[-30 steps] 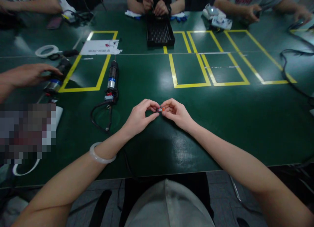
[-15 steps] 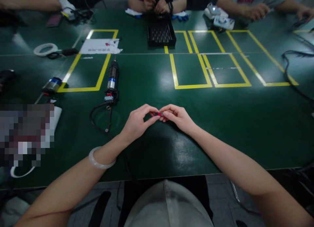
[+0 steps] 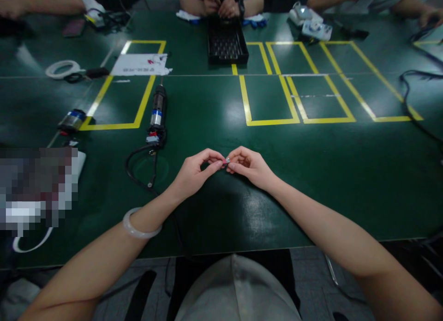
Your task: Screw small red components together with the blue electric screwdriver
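One green table (image 3: 332,173). Two hands above it: left hand (image 3: 196,174), thumb and fingertips pinching; right hand (image 3: 254,169), likewise, opposite. One tiny red-and-silver part (image 3: 226,161), gripped between both hands' fingertips, neither hand nearer; long axis too small to tell.

Smooth, glossy tabletop (image 3: 346,173); small held part (image 3: 227,160), partly metallic-looking; polished bangle (image 3: 133,230); shiny metal-looking tool band (image 3: 157,120); plastic-looking tray (image 3: 228,60).

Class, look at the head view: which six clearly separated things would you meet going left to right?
White ring → upright-lying cylindrical tool with thin tip → left hand → small part → right hand → white device.
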A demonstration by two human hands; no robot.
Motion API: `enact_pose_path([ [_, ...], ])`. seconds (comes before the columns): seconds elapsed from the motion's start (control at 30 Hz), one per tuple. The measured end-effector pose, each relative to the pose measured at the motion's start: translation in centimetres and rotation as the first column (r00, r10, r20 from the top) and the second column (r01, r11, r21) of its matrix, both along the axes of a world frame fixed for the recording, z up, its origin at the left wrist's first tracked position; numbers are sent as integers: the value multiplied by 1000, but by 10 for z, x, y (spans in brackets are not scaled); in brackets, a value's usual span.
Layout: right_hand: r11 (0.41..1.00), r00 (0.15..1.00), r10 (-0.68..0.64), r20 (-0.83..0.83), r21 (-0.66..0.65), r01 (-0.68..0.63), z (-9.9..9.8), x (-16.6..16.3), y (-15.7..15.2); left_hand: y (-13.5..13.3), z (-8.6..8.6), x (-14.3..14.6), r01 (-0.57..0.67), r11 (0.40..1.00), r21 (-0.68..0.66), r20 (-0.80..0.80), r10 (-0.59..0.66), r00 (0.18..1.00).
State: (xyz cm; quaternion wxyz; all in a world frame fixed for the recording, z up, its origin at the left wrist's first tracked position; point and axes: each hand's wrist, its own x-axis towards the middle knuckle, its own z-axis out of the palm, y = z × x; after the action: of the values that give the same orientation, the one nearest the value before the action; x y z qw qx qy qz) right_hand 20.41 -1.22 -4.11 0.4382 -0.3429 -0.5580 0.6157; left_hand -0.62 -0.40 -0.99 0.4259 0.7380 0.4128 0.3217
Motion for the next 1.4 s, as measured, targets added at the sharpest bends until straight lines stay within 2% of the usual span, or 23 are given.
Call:
enact_pose_path([
  [0.23,999,999,-30,-13,-10,30,1,0,-1,0,0,-1,14,988,156,-40,-8,999],
  [0.37,997,998,-58,37,57,56,-1,0,-1,-2,2,0,21,963,267,-78,0,997],
  [0.5,990,995,-61,84,132,50,-1,-1,-2,-2,2,0,9,954,298,-86,17,996],
  [0.73,984,991,-71,110,173,51,-1,-2,-2,0,0,-1,44,944,327,-98,-13,995],
  [1.0,986,991,-95,96,146,80,0,-1,-3,2,1,-2,45,968,247,-149,-7,989],
  [1.1,988,994,-89,60,129,81,-1,0,-4,2,1,-2,52,988,144,-150,-30,988],
  [1.27,997,1000,-23,18,75,22,1,1,-3,2,-1,0,96,995,-32,-61,-98,993],
  [1.4,999,999,-36,26,32,35,3,1,-2,1,-2,1,124,992,-36,-78,-127,989],
])
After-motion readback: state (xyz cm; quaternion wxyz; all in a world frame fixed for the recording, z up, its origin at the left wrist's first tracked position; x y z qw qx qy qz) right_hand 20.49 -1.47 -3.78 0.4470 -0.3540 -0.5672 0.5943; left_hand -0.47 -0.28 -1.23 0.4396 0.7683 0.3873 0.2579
